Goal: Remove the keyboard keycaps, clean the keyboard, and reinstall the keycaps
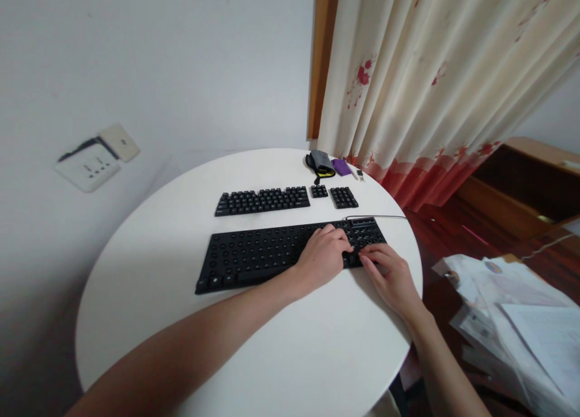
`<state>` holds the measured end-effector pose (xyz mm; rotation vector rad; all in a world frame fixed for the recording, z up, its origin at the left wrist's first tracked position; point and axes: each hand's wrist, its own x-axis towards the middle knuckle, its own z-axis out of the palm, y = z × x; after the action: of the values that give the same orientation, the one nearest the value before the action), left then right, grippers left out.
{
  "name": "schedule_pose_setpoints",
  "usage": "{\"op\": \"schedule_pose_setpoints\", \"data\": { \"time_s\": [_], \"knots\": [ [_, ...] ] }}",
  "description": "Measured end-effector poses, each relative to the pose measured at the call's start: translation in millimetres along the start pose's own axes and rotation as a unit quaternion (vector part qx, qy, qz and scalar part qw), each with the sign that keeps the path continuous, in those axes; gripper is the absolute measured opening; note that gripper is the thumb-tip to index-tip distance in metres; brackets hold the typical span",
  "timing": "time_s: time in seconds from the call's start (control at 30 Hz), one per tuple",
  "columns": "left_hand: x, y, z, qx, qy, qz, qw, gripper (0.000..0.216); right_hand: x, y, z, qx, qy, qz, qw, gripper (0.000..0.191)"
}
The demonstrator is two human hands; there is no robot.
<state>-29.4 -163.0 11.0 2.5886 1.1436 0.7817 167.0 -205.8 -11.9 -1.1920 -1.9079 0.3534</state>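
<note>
A black keyboard [258,254] lies on the white round table [149,272], most of its keycaps off and the bare key posts showing. My left hand [324,251] rests over its right part, fingers bent and close together, fingertips down near the number pad. At the keyboard's lower right corner, my right hand [387,275] has thumb and fingers drawn together at the tips. Anything small between the fingers of either hand is too hidden to make out. Behind the keyboard, loose black keycaps stand in ordered groups: a main block [263,200], a small cluster [319,191] and a number block [344,197].
A grey pouch [321,161], a purple cloth [341,167] and a small USB plug [360,174] lie at the table's back edge. The cable [376,216] runs off to the right. Plastic bags and papers [521,320] lie beyond the right edge; a curtain [408,84] hangs behind.
</note>
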Motion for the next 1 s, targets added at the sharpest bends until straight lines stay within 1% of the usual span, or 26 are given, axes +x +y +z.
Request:
{"op": "schedule_pose_setpoints", "data": {
  "time_s": [0.5, 0.67, 0.8, 0.9, 1.0],
  "knots": [
    [3.4, -2.2, 2.0, 0.018, -0.012, -0.004, 1.000, 0.036, 0.8, -0.2, 0.1, 0.001, 0.001, 0.005, 1.000, 0.017],
    [0.2, -1.4, 3.0, 0.044, -0.016, 0.005, 0.999, 0.030, 0.8, -2.5, -0.7, 0.002, 0.002, 0.006, 1.000, 0.018],
    [-2.3, -1.3, 3.4, 0.037, -0.015, 0.004, 0.999, 0.031, -0.4, -1.6, -0.4, 0.002, 0.001, 0.007, 1.000, 0.018],
    [-2.8, -1.1, 3.2, 0.031, -0.012, -0.003, 0.999, 0.030, -0.8, 0.2, -0.3, -0.002, 0.002, -0.003, 1.000, 0.018],
    [-2.5, -0.9, 3.2, 0.032, -0.015, -0.006, 0.999, 0.029, -0.4, 1.1, -1.4, -0.029, 0.005, -0.026, 0.999, 0.017]
  ]
}}
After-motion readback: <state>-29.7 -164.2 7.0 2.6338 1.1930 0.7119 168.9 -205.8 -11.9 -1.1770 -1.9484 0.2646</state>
